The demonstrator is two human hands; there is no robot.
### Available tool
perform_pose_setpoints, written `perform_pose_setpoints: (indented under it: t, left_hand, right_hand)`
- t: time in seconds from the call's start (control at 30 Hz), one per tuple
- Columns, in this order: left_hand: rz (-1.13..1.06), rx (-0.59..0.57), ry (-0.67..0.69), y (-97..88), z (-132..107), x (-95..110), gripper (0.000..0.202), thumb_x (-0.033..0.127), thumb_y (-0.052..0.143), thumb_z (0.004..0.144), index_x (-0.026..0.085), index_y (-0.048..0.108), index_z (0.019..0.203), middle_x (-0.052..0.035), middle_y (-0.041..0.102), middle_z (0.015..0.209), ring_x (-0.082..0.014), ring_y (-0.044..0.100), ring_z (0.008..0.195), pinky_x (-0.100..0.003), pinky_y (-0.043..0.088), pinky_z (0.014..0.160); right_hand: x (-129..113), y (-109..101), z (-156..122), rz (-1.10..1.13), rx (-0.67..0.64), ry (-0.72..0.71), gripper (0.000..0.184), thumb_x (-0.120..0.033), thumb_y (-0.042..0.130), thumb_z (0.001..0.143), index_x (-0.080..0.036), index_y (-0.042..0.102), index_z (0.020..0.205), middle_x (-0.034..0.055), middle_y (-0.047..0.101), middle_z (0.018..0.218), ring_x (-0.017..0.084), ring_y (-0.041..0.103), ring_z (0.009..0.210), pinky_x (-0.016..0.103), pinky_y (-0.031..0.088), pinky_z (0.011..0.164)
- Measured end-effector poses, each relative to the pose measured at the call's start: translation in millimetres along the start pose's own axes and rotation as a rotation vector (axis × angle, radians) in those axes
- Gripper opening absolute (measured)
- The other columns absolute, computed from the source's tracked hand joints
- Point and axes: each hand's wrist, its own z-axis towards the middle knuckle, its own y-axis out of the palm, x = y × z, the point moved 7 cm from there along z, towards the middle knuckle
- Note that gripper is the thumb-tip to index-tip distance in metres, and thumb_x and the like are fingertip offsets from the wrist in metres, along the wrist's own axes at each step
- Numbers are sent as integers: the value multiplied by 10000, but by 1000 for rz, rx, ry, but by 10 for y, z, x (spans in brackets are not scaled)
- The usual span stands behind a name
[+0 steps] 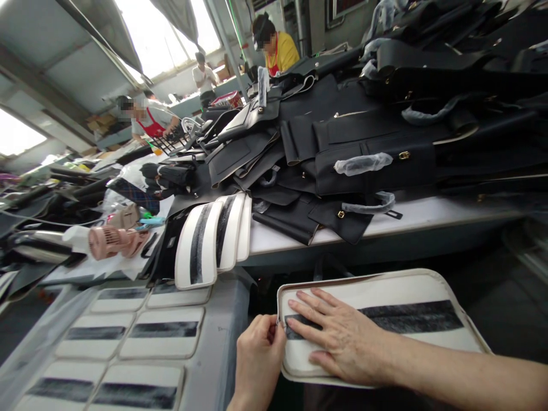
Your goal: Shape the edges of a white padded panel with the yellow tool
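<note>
A white panel with a black stripe down its middle (398, 311) lies in front of me, low in the view. My right hand (338, 337) rests flat on its left part, fingers spread. My left hand (259, 354) is closed in a pinch at the panel's left edge, gripping the rim. Several more striped white panels (162, 334) lie in rows on the grey table at lower left. Another stack of them (214, 240) leans upright behind these.
A big heap of black leather bag parts (351, 142) covers the white table (428, 214) ahead. A pink hand fan (113, 240) lies at left. Three people work at benches in the background, among them one in yellow (278, 48) and one in a red apron (148, 120).
</note>
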Motion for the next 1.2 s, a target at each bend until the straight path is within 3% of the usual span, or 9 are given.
perform_pose_setpoints:
  t: [0.23,0.47,0.57,0.7,0.93,1.2]
  left_hand:
    - [339,-24,233,99,-64,202,224,124,428,929,201,578,782,-34,585,724,-183,606,637,-287,408,597]
    - [259,-182,218,130,-61,217,253,160,342,982,193,539,826,-53,560,810,-177,591,688,-289,405,627]
    - [137,-236,163,100,-37,198,285,230,320,1008,187,551,847,-55,559,830,-172,585,722,-286,406,652]
    - [-63,-244,67,40,40,131,347,324,388,996,182,568,736,-43,563,762,-163,568,706,-281,404,651]
    - [-767,-426,-511,257,25,-277,377,488,738,777,161,557,816,-17,612,755,-160,580,665,-291,515,598]
    - [-1017,-612,-635,402,34,-284,424,413,794,763,187,442,836,40,523,769,-72,503,647,-210,463,610]
  right_hand:
    - [-21,-29,-12,-3,7,-7,657,-389,558,932,-234,305,1519,88,224,1601,289,189,1473,482,108,1220]
    - [-18,-27,-31,2,85,-13,646,-391,566,929,-215,338,1507,92,270,1586,270,218,1467,459,103,1223]
    - [-13,-15,-34,31,74,-22,612,-438,502,964,-196,345,1504,110,258,1588,283,209,1469,475,112,1219]
    - [-4,-32,-42,60,83,-24,624,-471,495,965,-201,340,1506,108,261,1588,287,220,1465,473,119,1217]
    - [-9,-44,-40,84,76,-24,649,-492,489,965,-189,321,1514,126,257,1587,305,207,1467,473,118,1217]
    - [14,-35,-33,159,44,4,697,-504,465,971,-188,226,1545,115,244,1593,301,184,1473,463,80,1226]
